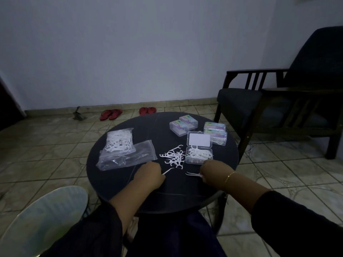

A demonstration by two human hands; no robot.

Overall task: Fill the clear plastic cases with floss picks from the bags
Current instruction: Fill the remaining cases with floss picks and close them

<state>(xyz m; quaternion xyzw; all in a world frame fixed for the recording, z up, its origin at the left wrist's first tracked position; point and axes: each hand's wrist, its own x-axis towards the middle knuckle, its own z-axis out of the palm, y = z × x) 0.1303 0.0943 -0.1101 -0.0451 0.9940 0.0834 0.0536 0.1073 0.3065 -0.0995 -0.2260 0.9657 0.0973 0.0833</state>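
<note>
**Gathering loose picks for the open case**

The step in hand looks like collecting: both hands are at the near part of the round table (115, 175), each curled round floss picks. The left hand (148, 174) pinches one pick (168, 171) whose stem juts out toward the loose pile (174, 156) at the middle of the top. The right hand (213, 172) holds a small bunch (193, 174) whose tips point left, just in front of the open case (199, 155).

That case sits right of centre, its lid (199, 139) laid back flat, its tray already heaped with picks; a few overhang the rim. Four closed cases (182, 125) stand in two groups by the far right edge. On the left side lie a full bag (120, 140) and, partly under it and nearer, an empty bag (130, 156).

The next move, I judge, calls for carrying the held picks over the tray and laying them lengthways so that the lid can shut; the tray seems close to full, so stray ends will need tucking in.

Hard to make out: the light is dim and the fingertips are turned away, so the count in the right hand is unclear. Whether the closed cases are filled cannot be told through their labels. The table's near edge is hidden by the forearms.
</note>
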